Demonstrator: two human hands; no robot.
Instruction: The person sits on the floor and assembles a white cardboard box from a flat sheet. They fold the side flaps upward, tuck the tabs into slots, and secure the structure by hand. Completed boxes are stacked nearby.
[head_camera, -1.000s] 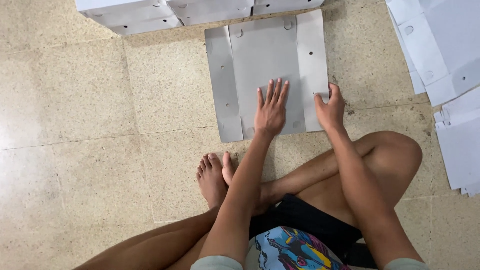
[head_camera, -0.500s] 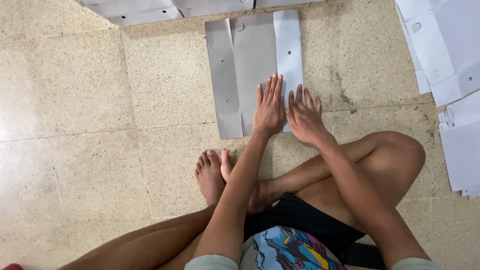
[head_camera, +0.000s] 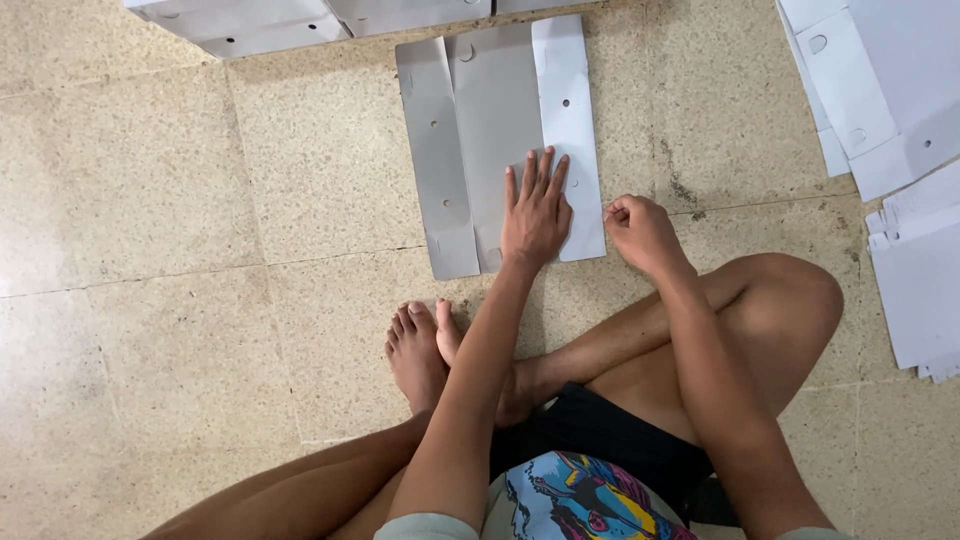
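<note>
- The speckled tile floor (head_camera: 150, 300) is filling the whole view, and the person is sitting on it cross-legged, bare feet (head_camera: 420, 345) tucked in front.
- White flat cardboard sheets (head_camera: 900, 120) are lying stacked at the right edge, well apart from the hands, and more grey folded pieces (head_camera: 300, 20) are lying along the top edge.
- The grey cardboard blank (head_camera: 470, 130) is lying flat on the floor straight ahead, just beyond the feet; its right flap (head_camera: 565, 100) is showing a white face and is lying folded over the middle panel.
- The left hand (head_camera: 535, 215) is pressing palm-down on the blank's near end, fingers stretched out long and close together, reaching onto the white flap.
- The right hand (head_camera: 640, 235) is sitting just beside the flap's right edge, fingers curled into a loose fist; whether the fingertips are pinching that edge I cannot tell.
</note>
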